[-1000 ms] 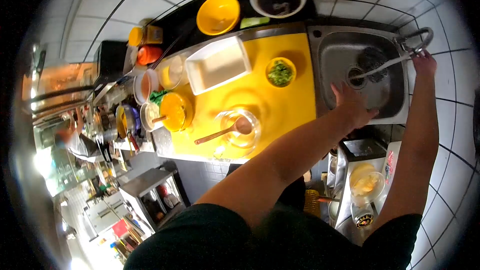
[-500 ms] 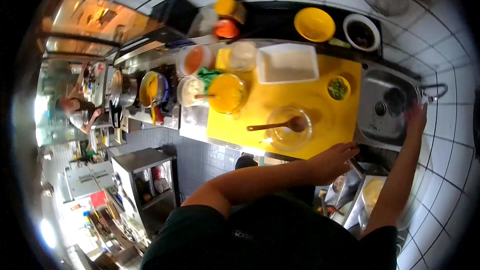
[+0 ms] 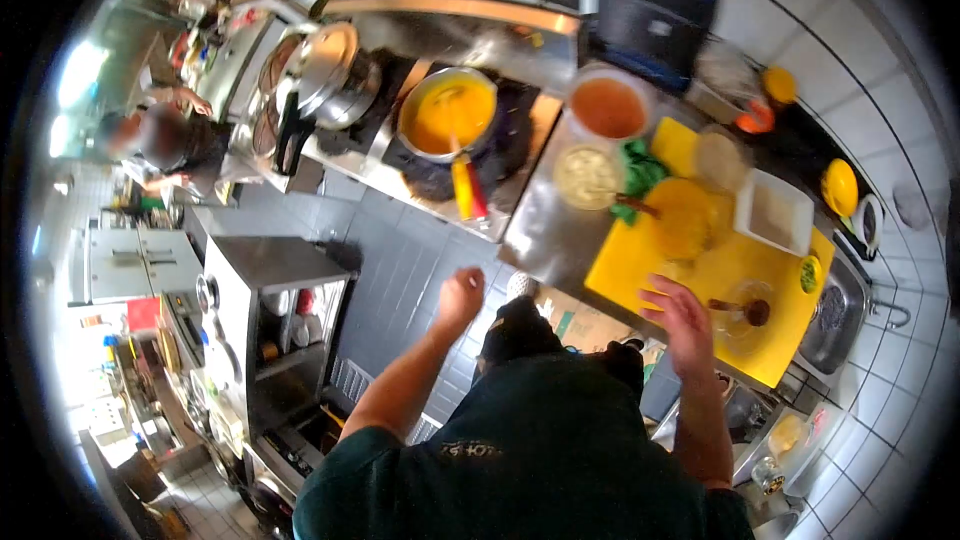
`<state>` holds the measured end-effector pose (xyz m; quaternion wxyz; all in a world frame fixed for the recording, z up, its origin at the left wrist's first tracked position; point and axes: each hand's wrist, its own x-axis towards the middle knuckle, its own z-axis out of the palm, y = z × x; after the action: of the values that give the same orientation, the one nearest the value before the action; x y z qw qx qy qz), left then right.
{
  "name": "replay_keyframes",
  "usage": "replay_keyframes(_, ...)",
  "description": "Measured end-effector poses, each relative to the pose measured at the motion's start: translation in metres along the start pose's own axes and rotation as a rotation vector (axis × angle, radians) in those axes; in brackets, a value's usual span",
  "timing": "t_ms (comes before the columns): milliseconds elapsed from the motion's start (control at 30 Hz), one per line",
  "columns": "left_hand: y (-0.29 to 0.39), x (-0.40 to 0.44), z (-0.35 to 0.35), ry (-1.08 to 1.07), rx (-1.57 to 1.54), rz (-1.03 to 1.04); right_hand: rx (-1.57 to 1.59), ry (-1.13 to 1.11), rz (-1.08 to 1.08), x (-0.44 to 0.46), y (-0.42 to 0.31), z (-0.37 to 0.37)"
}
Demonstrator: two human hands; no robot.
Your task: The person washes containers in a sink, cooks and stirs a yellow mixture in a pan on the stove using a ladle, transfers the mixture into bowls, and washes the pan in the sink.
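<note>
My left hand [image 3: 462, 295] is in the air over the floor in front of the stove, fingers curled in, with nothing visible in it. Spread and empty, my right hand [image 3: 682, 318] hovers by the front edge of the yellow board [image 3: 622, 265]. Beside it on the board is a glass bowl [image 3: 752, 348] with a wooden spoon [image 3: 752, 311] across it. Farther back stands a container of yellow-orange food [image 3: 682, 220] with a wooden handle sticking out. On the stove, a pan [image 3: 447, 112] of yellow-orange sauce holds a utensil with a yellow-and-red handle [image 3: 467, 190].
A lidded pot [image 3: 335, 80] stands left of the pan. Tubs of orange [image 3: 608, 108] and pale food [image 3: 588, 178], a green cloth [image 3: 642, 170] and a white tray [image 3: 774, 212] are on the counter. The sink [image 3: 838, 315] is at right; another person [image 3: 175, 135] stands far left.
My view has swung left toward the stove. My right hand has left the sink and my left hand has left the counter edge; both are now in the air.
</note>
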<state>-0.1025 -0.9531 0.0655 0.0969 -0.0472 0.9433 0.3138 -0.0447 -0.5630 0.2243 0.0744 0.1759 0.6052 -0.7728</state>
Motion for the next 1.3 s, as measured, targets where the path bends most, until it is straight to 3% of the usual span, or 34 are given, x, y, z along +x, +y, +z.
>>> replay_keyframes(67,-0.074,0.058,-0.004,0.182,0.130,-0.010,0.018,-0.153,0.125,0.034,0.009,0.073)
replay_keyframes(100,-0.128,0.091,0.008,0.169,0.021,-0.101,0.086,-0.169,0.196,0.056,0.033,0.101)
replay_keyframes(133,-0.143,0.122,0.002,-0.006,-0.143,-0.391,0.154,-0.176,0.258,0.078,0.057,0.124)
replay_keyframes(200,-0.166,0.166,0.004,-0.076,-0.428,-0.612,0.237,-0.191,0.323,0.115,0.071,0.171)
replay_keyframes(267,-0.194,0.196,0.015,-0.207,-0.761,-0.722,0.406,-0.143,0.445,0.148,0.089,0.198)
replay_keyframes(367,-0.238,0.215,0.033,-0.497,-1.244,-0.802,0.468,-0.315,0.459,0.183,0.088,0.227)
replay_keyframes(467,-0.226,0.206,0.025,-0.466,-1.086,-0.664,0.439,-0.356,0.479,0.201,0.077,0.249)
replay_keyframes(600,-0.184,0.172,0.032,0.151,-0.283,-0.068,0.333,-0.341,0.471,0.222,0.083,0.257)
replay_keyframes(700,-0.161,0.143,-0.010,-0.251,0.073,-0.155,0.250,-0.296,0.502,0.228,0.092,0.263)
replay_keyframes(733,-0.150,0.132,-0.024,-0.140,0.063,-0.155,0.271,-0.379,0.499,0.233,0.096,0.264)
replay_keyframes(800,-0.070,0.113,-0.092,0.145,-0.031,-0.064,0.148,-0.310,0.540,0.228,0.085,0.280)
replay_keyframes(867,-0.023,0.106,-0.125,0.275,-0.103,0.238,0.140,-0.289,0.501,0.222,0.092,0.283)
replay_keyframes(967,0.028,0.111,-0.168,0.149,0.261,0.723,0.117,-0.230,0.429,0.198,0.086,0.294)
replay_keyframes(1133,0.047,0.114,-0.178,-0.014,0.409,1.102,0.276,-0.209,0.358,0.141,0.063,0.286)
replay_keyframes(1300,0.112,0.080,-0.211,-0.086,0.525,1.417,0.368,-0.117,0.242,0.064,0.037,0.250)
